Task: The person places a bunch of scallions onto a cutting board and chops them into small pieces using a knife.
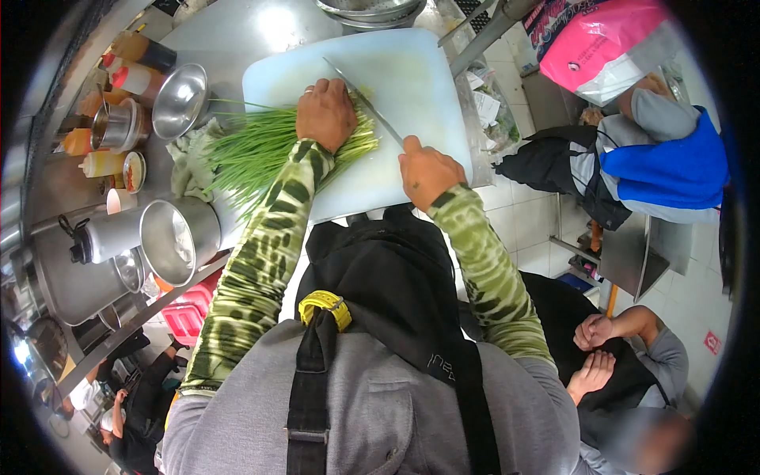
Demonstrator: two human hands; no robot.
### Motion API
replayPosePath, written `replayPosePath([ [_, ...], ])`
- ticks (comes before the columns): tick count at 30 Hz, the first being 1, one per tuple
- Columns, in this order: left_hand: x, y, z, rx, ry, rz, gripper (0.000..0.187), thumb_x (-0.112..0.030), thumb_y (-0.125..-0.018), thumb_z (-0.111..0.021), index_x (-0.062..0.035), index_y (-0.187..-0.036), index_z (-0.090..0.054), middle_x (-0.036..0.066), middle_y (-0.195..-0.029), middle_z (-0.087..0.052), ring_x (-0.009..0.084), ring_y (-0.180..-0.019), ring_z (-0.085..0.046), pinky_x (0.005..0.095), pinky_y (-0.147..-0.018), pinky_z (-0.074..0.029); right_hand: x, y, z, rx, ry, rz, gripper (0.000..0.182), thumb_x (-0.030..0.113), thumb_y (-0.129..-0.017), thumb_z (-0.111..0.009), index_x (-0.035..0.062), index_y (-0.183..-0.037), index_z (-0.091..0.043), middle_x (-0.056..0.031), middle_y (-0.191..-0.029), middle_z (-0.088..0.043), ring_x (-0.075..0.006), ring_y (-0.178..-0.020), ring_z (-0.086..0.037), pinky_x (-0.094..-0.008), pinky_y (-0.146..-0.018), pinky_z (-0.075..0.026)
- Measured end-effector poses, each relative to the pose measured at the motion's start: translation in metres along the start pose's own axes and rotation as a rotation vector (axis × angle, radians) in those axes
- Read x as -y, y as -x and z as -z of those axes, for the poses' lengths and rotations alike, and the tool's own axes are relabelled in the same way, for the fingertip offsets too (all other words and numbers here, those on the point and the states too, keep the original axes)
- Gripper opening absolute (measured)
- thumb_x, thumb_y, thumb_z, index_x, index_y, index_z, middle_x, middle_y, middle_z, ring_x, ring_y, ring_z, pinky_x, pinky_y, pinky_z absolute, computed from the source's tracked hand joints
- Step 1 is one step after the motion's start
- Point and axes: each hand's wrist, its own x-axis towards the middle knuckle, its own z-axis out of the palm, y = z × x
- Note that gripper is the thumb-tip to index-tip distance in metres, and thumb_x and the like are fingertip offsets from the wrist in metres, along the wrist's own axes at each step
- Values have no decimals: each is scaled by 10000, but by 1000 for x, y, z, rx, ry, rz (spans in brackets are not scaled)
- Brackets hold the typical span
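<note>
Head view: green stalks lie in a loose bundle on the pale cutting board, leafy ends overhanging its left edge near a crumpled cloth. Left hand is palm down on the bundle near the pale ends, fingers bunched and curled over it; underside hidden, so I can't tell how hard it's pressing. Right hand is closed round the knife at its handle end, blade angled past the pale ends.

Handling, my read: the bunch is light, bendy, easily bruised, probably a bit slick if damp. Stalks will roll and fan, so I'd hold from above near the pale ends, where they bunch tightest, fingertips tucked clear of the edge. Knife is stiff; I'd take it by the handle only.

Materials: stalks thin, smooth, grass-like. Board flat, matte, plastic-looking, rounded corners. Blade long, narrow, straight metal. Cloth soft, folded. Steel bowl is round, shiny, tilted; steel pot deep, straight-walled. Sleeves are patterned stretch fabric.
</note>
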Motion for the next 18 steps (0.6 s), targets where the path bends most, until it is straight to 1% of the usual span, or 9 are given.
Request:
replayPosePath([
  [3, 1, 1, -3, -1, 4, 0, 69, -83, -895, -597, -35, -943, -586, 193, -868, -611, 413, -806, -605, 514, -737, -493, 4, 21, 22, 51, 39, -19, 205, 250, -1034, -510, 46, -1039, -486, -217, -837, -674, -462, -806, -670, -559, -731, -527],
  [6, 2, 1, -5, -23, 10, -13, 63, -79, -893, -597, -38, -939, -587, 195, -864, -611, 415, -800, -604, 514, -735, -492, -2, 19, 6, 52, 12, 7, 207, 251, -1034, -513, 45, -1039, -488, -219, -840, -674, -463, -806, -671, -561, -732, -526],
  [8, 2, 0, -4, -25, -3, -18, 63, -77, -890, -599, -38, -938, -588, 196, -864, -611, 417, -800, -603, 514, -732, -490, -7, 2, -10, 21, 2, 25, 204, 248, -1034, -515, 46, -1037, -487, -219, -842, -675, -462, -799, -671, -560, -729, -526],
  [10, 0, 2, -5, -32, 13, -6, 60, -76, -890, -599, -40, -935, -587, 194, -861, -609, 415, -799, -602, 513, -729, -488, -3, -2, -7, 6, -4, 25, 203, 247, -1036, -516, 47, -1034, -486, -219, -843, -675, -461, -794, -671, -560, -727, -525],
  [13, 1, 0, -4, -36, 7, -17, 57, -75, -892, -597, -40, -935, -587, 191, -862, -610, 412, -798, -600, 512, -727, -485, -2, 15, 16, 31, -14, 21, 212, 254, -1040, -506, 43, -1031, -479, -219, -839, -675, -467, -791, -665, -567, -725, -520],
  [16, 0, 0, -3, -15, 6, 3, 60, -75, -895, -598, -39, -941, -582, 188, -864, -607, 406, -797, -594, 511, -725, -482, -5, 18, 6, 54, -32, 16, 220, 258, -1038, -504, 40, -1037, -473, -219, -823, -669, -476, -786, -659, -573, -726, -516],
  [18, -1, 1, -3, -7, 16, 17, 70, -75, -899, -599, -37, -954, -580, 190, -872, -608, 401, -809, -597, 506, -728, -485, -4, 6, -2, 82, -54, -15, 214, 245, -1032, -503, 33, -1055, -494, -228, -864, -686, -468, -836, -674, -571, -773, -521],
])
